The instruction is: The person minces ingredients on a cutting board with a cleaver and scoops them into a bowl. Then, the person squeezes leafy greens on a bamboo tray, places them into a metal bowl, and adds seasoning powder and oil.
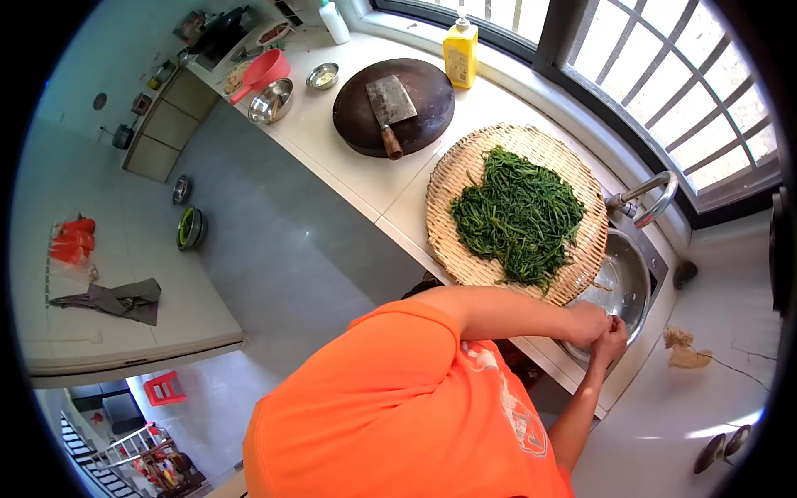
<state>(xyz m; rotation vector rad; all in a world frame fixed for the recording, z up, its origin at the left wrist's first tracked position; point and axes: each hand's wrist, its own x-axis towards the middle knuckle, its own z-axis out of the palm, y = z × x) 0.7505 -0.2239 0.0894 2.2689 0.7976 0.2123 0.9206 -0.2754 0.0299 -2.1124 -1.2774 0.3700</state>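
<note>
My left hand (588, 324) and my right hand (611, 339) meet over the near edge of the metal sink basin (635, 286). The fingers of both are drawn together in a pinch; whatever lies between them is too small to make out. Right beside them, a large round woven tray (457, 166) rests on the counter and overlaps the sink. A heap of dark green leafy stems (519, 216) is spread over its middle. The curved faucet (656, 199) stands behind the basin.
Farther left on the counter are a round dark chopping board (353, 112) with a cleaver (391, 101) on it, a yellow pump bottle (460, 54), metal bowls (271, 101), a red pan (266, 70) and a white bottle (334, 22). A barred window lies behind the counter.
</note>
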